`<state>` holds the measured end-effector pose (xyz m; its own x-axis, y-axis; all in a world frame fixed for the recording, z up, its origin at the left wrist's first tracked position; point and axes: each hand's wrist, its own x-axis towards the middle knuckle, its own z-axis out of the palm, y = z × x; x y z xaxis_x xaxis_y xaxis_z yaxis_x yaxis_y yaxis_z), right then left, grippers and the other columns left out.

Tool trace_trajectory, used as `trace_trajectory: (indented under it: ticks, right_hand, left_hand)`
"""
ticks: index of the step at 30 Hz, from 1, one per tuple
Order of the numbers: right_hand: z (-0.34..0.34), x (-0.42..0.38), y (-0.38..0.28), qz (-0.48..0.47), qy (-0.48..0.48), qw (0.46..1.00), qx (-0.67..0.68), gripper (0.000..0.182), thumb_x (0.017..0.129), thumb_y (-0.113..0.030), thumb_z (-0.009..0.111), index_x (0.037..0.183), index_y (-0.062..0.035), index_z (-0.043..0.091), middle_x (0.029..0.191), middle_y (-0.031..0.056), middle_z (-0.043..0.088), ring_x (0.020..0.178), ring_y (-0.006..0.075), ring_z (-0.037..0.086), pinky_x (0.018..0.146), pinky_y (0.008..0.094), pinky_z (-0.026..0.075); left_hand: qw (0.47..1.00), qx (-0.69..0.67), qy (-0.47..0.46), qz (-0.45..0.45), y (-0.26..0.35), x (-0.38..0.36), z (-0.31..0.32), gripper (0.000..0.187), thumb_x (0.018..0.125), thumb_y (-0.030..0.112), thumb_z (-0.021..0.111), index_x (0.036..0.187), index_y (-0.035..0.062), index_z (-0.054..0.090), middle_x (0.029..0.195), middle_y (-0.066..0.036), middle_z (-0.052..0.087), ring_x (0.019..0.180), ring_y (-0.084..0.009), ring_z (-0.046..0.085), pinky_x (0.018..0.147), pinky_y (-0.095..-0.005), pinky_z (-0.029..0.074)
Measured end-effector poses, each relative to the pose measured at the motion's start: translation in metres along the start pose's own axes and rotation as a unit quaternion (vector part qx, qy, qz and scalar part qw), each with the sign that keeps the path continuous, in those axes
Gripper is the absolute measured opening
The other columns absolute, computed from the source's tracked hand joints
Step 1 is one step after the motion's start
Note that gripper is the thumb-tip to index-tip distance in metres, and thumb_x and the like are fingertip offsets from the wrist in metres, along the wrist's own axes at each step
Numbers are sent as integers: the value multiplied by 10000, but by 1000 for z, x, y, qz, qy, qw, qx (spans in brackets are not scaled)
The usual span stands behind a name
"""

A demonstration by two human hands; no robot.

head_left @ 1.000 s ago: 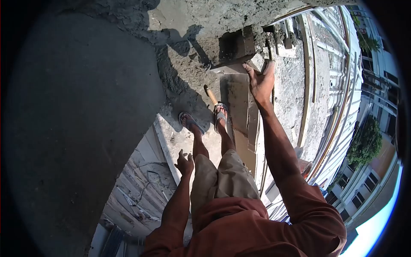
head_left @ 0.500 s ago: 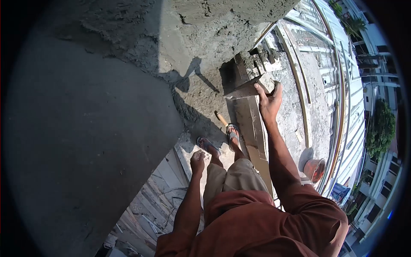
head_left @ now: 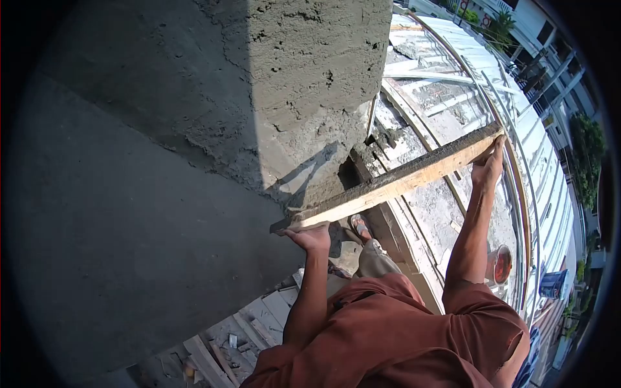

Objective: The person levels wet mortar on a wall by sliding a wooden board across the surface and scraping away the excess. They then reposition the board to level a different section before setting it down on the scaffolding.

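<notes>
A long wooden board [head_left: 404, 181] with mortar along its upper edge slants across the view, between both hands. My left hand [head_left: 312, 238] holds its lower left end from beneath, close to the grey plastered wall [head_left: 162, 220]. At the raised right end, my right hand [head_left: 488, 169] is closed on the board. Beyond the board stands a rough mortar surface [head_left: 310, 71], partly sunlit, with pits and cracks; the board's shadow falls on it.
An orange-stained bucket [head_left: 499, 264] stands at the right, with a blue container [head_left: 552, 283] beyond it. Corrugated metal roofing [head_left: 550, 194] curves along the right. Loose planks [head_left: 210, 362] lie below at the lower left.
The board has swung up from a near end-on view to lie across the view. My left hand has risen and now holds its left end; my right hand has moved right.
</notes>
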<state>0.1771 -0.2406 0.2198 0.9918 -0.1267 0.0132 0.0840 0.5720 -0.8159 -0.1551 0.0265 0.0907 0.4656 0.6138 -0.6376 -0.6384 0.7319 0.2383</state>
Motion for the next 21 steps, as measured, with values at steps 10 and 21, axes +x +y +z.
trace_trajectory:
  ticks: [10,21]
  right_hand:
    - [-30,77,202,157,72,984,-49,324,873,-311,638,1062,-60,559,953,81,602,842,212,608,760,359,510]
    - [73,146,287,383,-19,917,-113,399,921,-308,552,1172,-9,469,1123,249,542,993,391,581,857,524,489]
  left_hand:
    - [981,58,90,163,12,86,25,872,850,621,508,1482,164,118,1525,-100,164,1387,-294,205,1119,-491,177]
    - [990,35,108,79,53,173,85,781,880,624,434,1455,140,220,1487,-141,243,1370,-354,231,1071,-596,202]
